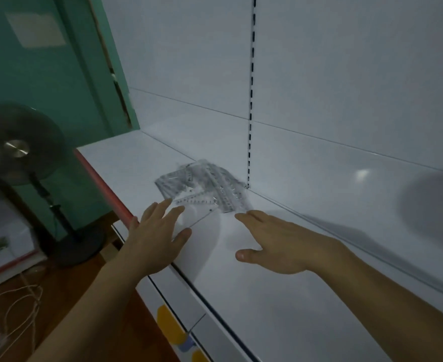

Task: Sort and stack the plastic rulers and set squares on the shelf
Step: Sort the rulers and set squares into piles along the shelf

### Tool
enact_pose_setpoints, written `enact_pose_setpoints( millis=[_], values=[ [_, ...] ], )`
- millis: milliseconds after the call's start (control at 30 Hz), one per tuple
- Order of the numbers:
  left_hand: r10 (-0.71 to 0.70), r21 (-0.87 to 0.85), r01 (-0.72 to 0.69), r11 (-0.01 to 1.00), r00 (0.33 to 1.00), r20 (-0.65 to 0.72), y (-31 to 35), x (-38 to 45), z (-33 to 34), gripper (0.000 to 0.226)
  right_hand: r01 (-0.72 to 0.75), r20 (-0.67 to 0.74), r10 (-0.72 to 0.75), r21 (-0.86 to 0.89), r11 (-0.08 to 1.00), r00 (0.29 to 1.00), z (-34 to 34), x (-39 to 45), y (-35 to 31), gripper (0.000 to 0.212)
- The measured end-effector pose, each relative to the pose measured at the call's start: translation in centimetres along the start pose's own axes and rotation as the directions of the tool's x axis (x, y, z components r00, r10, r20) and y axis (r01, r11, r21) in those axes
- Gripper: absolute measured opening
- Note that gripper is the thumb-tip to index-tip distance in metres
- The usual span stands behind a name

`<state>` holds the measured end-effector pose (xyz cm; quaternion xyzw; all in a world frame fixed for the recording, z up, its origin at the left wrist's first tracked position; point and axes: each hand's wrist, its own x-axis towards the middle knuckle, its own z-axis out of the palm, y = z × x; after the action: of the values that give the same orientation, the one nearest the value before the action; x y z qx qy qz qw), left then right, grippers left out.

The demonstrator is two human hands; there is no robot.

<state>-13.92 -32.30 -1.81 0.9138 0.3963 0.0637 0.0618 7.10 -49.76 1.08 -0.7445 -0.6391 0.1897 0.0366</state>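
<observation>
A loose heap of clear plastic rulers and set squares (204,185) lies on the white shelf (280,296), close to the back panel and the slotted upright. My left hand (157,236) is stretched out flat, fingers straight, its fingertips at the near left edge of the heap. On the other side, my right hand (277,244) hovers just short of the heap's near right corner with straight fingers. Neither hand holds anything. The picture is blurred, so single rulers cannot be told apart.
A slotted upright (251,100) runs up the white back panel behind the heap. The shelf's front edge carries a red strip (102,184). A standing fan (19,147) is on the floor to the left, with loose cord (24,296) nearby.
</observation>
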Motion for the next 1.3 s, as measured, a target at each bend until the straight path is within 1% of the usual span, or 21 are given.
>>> enact_pose_setpoints(
  millis=[33, 100, 167, 233, 267, 333, 400, 500, 567, 667, 767, 833, 867, 900, 967, 1000, 1067, 1133, 1200, 1267, 1300],
  values=[
    [0.024, -0.021, -0.024, 0.999, 1.000, 0.004, -0.3, 0.9, 0.2, 0.064, 0.005, -0.020, -0.005, 0.012, 1.000, 1.000, 0.0, 0.9, 0.1, 0.082],
    [0.067, -0.052, -0.067, 0.996, 0.998, -0.004, -0.9, 3.0, 0.4, 0.063, -0.007, -0.116, 0.009, 0.021, 1.000, 0.993, -0.5, 2.9, 0.1, 0.071],
    [0.126, -0.066, -0.127, 0.990, 0.992, -0.014, -1.7, 5.5, 0.4, 0.060, -0.052, -0.232, 0.055, 0.020, 0.998, 0.971, -1.3, 5.1, -0.1, 0.062],
    [0.194, -0.084, -0.196, 0.977, 0.980, -0.034, -2.8, 8.0, 0.3, 0.056, -0.107, -0.310, 0.105, 0.011, 0.994, 0.945, -1.9, 7.1, -0.4, 0.059],
    [0.230, -0.095, -0.232, 0.968, 0.973, -0.038, -3.5, 9.4, 0.0, 0.055, -0.150, -0.321, 0.150, 0.025, 0.988, 0.935, -2.1, 8.1, -0.7, 0.059],
    [0.290, -0.125, -0.292, 0.948, 0.956, -0.030, -4.6, 11.9, -0.7, 0.054, -0.252, -0.288, 0.259, 0.064, 0.966, 0.922, -2.2, 9.8, -1.1, 0.061],
    [0.356, -0.139, -0.360, 0.923, 0.933, -0.051, -5.3, 14.6, -1.6, 0.053, -0.351, -0.262, 0.356, 0.070, 0.934, 0.897, -2.6, 11.4, -1.3, 0.061],
    [0.463, -0.187, -0.476, 0.859, 0.880, -0.109, -5.5, 18.2, -2.0, 0.050, -0.477, -0.281, 0.486, 0.105, 0.873, 0.827, -2.6, 13.3, -1.9, 0.048],
    [0.509, -0.249, -0.525, 0.814, 0.851, -0.131, -5.4, 19.8, -1.6, 0.044, -0.537, -0.303, 0.546, 0.122, 0.835, 0.781, -1.9, 14.2, -2.2, 0.036],
    [0.594, -0.351, -0.606, 0.714, 0.790, -0.153, -5.0, 20.9, -0.5, 0.036, -0.613, -0.313, 0.623, 0.145, 0.777, 0.717, -1.4, 14.6, -2.4, 0.036],
    [0.646, -0.433, -0.654, 0.620, 0.739, -0.191, -4.4, 21.6, -0.1, 0.039, -0.640, -0.296, 0.689, 0.257, 0.724, 0.661, -1.6, 14.5, -2.3, 0.034],
    [0.645, -0.482, -0.671, 0.563, 0.722, -0.252, -4.2, 21.8, 0.2, 0.038, -0.646, -0.323, 0.709, 0.293, 0.705, 0.627, -1.2, 14.3, -2.5, 0.029],
    [0.639, -0.507, -0.674, 0.538, 0.718, -0.277, -4.1, 21.9, 0.3, 0.035, -0.647, -0.348, 0.717, 0.311, 0.696, 0.604, -1.0, 14.2, -2.5, 0.020],
    [0.635, -0.526, -0.673, 0.519, 0.716, -0.289, -4.0, 21.8, 0.4, 0.031, -0.648, -0.378, 0.721, 0.322, 0.690, 0.581, -0.7, 14.0, -2.4, 0.017],
    [0.643, -0.549, -0.673, 0.496, 0.710, -0.289, -3.8, 21.4, 0.6, 0.029, -0.651, -0.451, 0.726, 0.342, 0.677, 0.518, -0.3, 13.7, -2.5, 0.038],
    [0.653, -0.551, -0.677, 0.487, 0.702, -0.286, -3.7, 21.2, 0.6, 0.029, -0.652, -0.486, 0.728, 0.356, 0.670, 0.483, -0.3, 13.5, -2.7, 0.041],
    [0.670, -0.554, -0.688, 0.469, 0.685, -0.284, -3.6, 21.1, 0.4, 0.028, -0.638, -0.539, 0.719, 0.376, 0.671, 0.439, 0.0, 13.2, -3.0, 0.037],
    [0.671, -0.598, -0.666, 0.447, 0.691, -0.268, -3.6, 20.8, 0.0, 0.027, -0.573, -0.580, 0.712, 0.450, 0.685, 0.396, 0.1, 13.0, -3.9, 0.032],
    [0.668, -0.652, -0.616, 0.443, 0.711, -0.218, -3.7, 20.2, -0.4, 0.025, -0.451, -0.583, 0.736, 0.584, 0.675, 0.345, -0.3, 12.8, -5.5, 0.027],
    [0.669, -0.671, -0.565, 0.481, 0.731, -0.135, -3.4, 19.5, -0.4, 0.028, -0.321, -0.561, 0.770, 0.701, 0.637, 0.303, -0.7, 12.7, -7.0, 0.024],
    [0.663, -0.678, -0.539, 0.500, 0.742, -0.100, -3.1, 19.1, -0.3, 0.033, -0.260, -0.548, 0.787, 0.746, 0.613, 0.284, -0.9, 12.6, -7.7, 0.022]
  ],
)
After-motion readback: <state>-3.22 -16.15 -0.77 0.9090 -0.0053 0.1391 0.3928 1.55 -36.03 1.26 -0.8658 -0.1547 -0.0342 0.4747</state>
